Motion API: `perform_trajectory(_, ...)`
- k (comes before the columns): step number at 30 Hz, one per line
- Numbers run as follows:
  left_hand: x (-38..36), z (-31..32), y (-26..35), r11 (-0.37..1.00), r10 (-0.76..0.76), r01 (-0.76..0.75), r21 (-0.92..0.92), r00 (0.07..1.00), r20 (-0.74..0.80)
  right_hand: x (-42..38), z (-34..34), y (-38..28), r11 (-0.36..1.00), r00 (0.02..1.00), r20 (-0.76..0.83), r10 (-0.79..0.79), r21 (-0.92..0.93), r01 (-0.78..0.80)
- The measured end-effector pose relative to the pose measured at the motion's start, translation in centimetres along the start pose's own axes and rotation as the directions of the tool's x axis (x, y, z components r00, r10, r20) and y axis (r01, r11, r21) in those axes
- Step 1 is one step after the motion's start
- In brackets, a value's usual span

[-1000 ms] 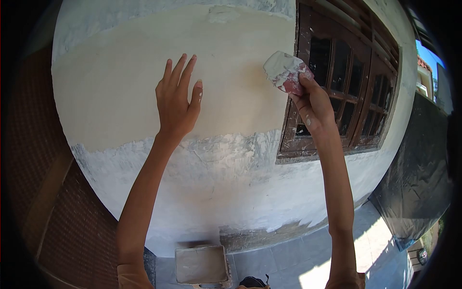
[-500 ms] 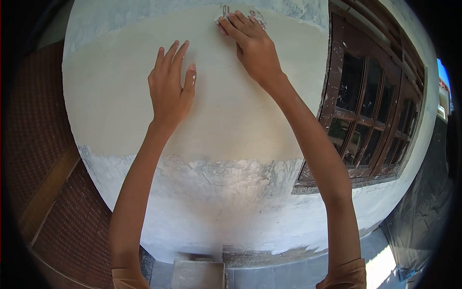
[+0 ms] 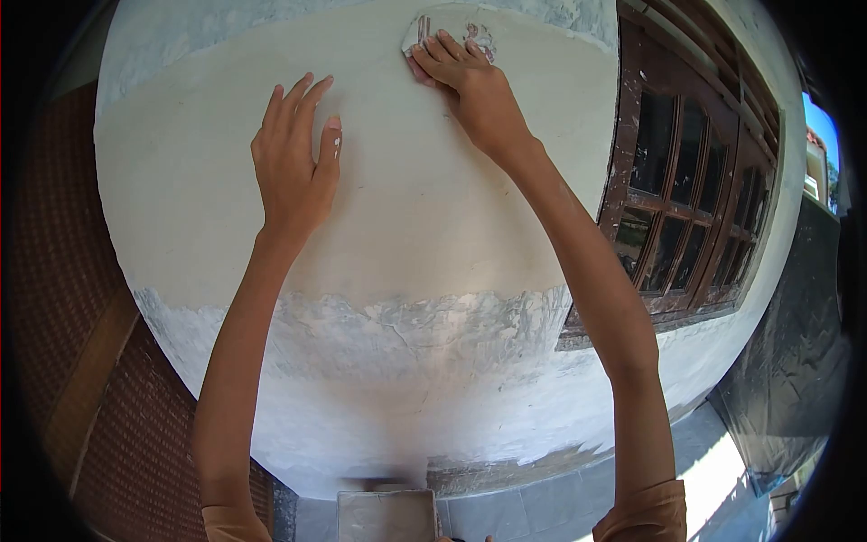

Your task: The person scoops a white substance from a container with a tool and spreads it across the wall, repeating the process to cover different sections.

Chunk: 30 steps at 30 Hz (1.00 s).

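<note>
My right hand (image 3: 474, 90) is high on the wall (image 3: 433, 208), pressing a scraper (image 3: 424, 30) flat against the cream coat. The fingers lie stretched and close together over the blade, so most of it is hidden beneath them. What I can see of the scraper pokes out past the fingertips (image 3: 433, 45), up and to the left: a pale, plaster-smeared edge with red streaks showing through, and a second smeared patch just right of the fingers. The blade sits right at the upper border of the cream band, where it meets the rougher grey-white plaster above. I cannot see the handle; it is under the palm, so I cannot tell how the thumb grips it.

My left hand (image 3: 293, 167) is lower and to the left, well apart from the scraper. It holds nothing: palm flat on the cream surface, fingers straight and slightly spread, pointing up and a little right, with a dab of white on one fingertip.

Below both hands the cream band ends in a ragged line, and rough white plaster runs down to the floor. A brown window (image 3: 695, 190) with many small panes stands just right of my right forearm. Down at the foot of the wall, between my arms, sits a grey tray (image 3: 386, 515) on the tiled floor (image 3: 560, 492).
</note>
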State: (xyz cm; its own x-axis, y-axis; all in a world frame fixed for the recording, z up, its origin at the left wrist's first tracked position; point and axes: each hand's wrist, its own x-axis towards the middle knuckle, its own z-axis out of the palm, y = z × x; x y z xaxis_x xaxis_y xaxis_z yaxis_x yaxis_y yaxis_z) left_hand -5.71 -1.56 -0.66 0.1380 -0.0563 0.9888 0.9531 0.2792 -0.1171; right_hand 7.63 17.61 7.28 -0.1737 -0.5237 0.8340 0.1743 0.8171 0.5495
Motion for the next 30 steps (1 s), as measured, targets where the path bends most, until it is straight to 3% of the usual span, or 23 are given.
perform_trajectory(8,0.8,0.7,-0.1,0.999,-0.008,0.006,-0.051,1.000,-0.028,-2.3,-2.2,-2.4,0.995,0.995,0.075,0.059,0.080,-0.065)
perform_trajectory(11,2.4,1.2,0.0,0.996,0.027,-0.027,-0.083,1.000,-0.008,-2.4,-4.9,-2.8,0.998,0.997,0.036,-0.069,0.006,0.068)
perform_trajectory(13,3.9,2.0,-0.1,0.996,0.061,-0.062,-0.058,0.998,-0.027,-1.3,-6.4,-2.6,0.987,0.976,-0.204,0.082,0.156,-0.050)
perform_trajectory(15,5.5,3.3,-0.5,0.997,0.080,-0.081,-0.017,0.996,-0.043,1.5,-7.3,-1.1,0.963,0.872,-0.424,0.244,0.209,-0.167)
perform_trajectory(16,6.2,4.0,-0.8,0.995,0.096,-0.095,0.021,0.994,-0.050,2.7,-8.2,-0.4,0.894,0.833,-0.335,0.441,0.248,-0.373)
perform_trajectory(17,6.9,4.7,-0.9,0.995,0.098,-0.097,0.023,0.994,-0.054,4.0,-7.6,1.1,0.825,0.777,-0.334,0.534,0.405,-0.393)
perform_trajectory(19,7.6,5.9,-1.1,0.983,0.098,-0.092,0.158,0.995,-0.029,5.8,-7.0,3.3,0.676,0.728,-0.160,0.667,0.542,-0.500)
perform_trajectory(22,7.5,6.8,-1.3,0.954,0.061,-0.065,0.292,0.998,0.022,6.6,-5.6,4.8,0.697,0.716,-0.166,0.678,0.455,-0.554)
perform_trajectory(25,7.4,6.5,-1.5,0.930,0.045,-0.065,0.363,0.997,0.064,6.0,-6.3,6.7,0.654,0.676,-0.188,0.713,0.526,-0.543)
perform_trajectory(27,7.3,6.3,-1.6,0.931,0.054,-0.075,0.357,0.996,0.069,5.7,-7.5,7.2,0.745,0.663,-0.342,0.665,0.368,-0.557)
perform_trajectory(30,7.3,6.4,-1.8,0.929,0.073,-0.092,0.359,0.995,0.067,6.5,-7.7,5.0,0.680,0.654,-0.253,0.713,0.477,-0.556)
